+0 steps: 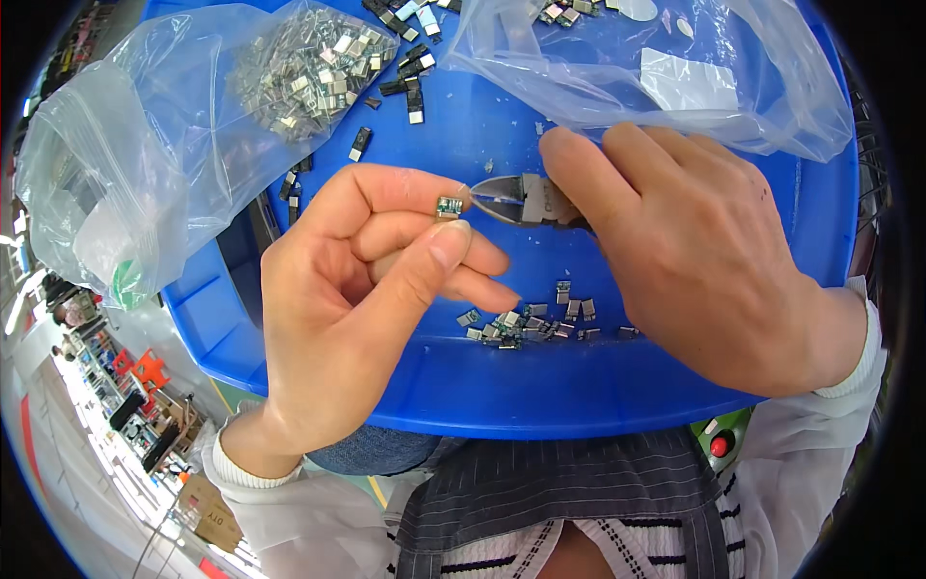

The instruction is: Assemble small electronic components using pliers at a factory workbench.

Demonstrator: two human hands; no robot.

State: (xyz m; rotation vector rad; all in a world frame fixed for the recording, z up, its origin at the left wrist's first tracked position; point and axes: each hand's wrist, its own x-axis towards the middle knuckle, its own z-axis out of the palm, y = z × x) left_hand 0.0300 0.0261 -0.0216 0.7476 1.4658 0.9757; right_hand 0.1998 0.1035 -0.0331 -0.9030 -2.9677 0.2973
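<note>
Between the thumb and index finger of my left hand (357,261) is a small USB connector board (449,206), with a metal shell and a green circuit side. My right hand (685,232) is wrapped round a pair of cutting pliers (529,200). The pliers' jaws point left, their tips at my left index fingertip, beside the connector board. Whether the tips touch the board I cannot tell. Most of the pliers' handles are hidden in my right fist. Below the hands, a loose pile of similar connector boards (511,326) lies on the blue tray (434,410).
A clear bag full of small connector parts (313,72) lies at the upper left. Black-cased connectors (415,82) are scattered beside it. Another clear plastic bag (598,58) spreads over the far right. A dark box-like object (241,261) stands left of my left hand.
</note>
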